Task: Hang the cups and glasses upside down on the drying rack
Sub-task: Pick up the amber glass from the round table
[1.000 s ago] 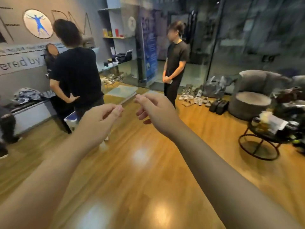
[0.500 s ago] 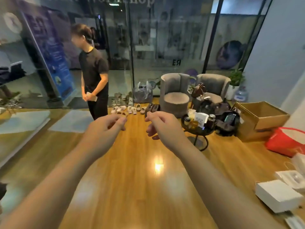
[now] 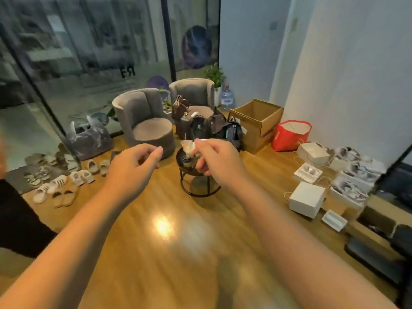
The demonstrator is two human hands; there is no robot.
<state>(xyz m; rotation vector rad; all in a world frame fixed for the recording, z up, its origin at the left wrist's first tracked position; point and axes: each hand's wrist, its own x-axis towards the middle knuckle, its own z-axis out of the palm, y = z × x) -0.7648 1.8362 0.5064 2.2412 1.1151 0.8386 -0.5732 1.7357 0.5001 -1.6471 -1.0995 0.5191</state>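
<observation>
No cups, glasses or drying rack show in the head view. My left hand [image 3: 136,166] and my right hand [image 3: 216,159] are stretched out in front of me over a wooden floor, about a hand's width apart. Both hands hold nothing, with the fingers loosely curled and the thumb near the forefinger. Behind my right hand stands a small round black side table [image 3: 189,172] with a few small items on it, partly hidden by the hand.
Two grey armchairs [image 3: 145,121] stand by a glass wall, with bags beside them. A cardboard box [image 3: 256,121], a red bag [image 3: 289,136] and white boxes [image 3: 306,199] line the right wall. Shoes [image 3: 58,184] lie at the left. A person's dark clothing [image 3: 17,219] shows at the left edge.
My view has swung to the right, from two standing people to the corner with armchairs and boxes. My hands kept the same outstretched pose.
</observation>
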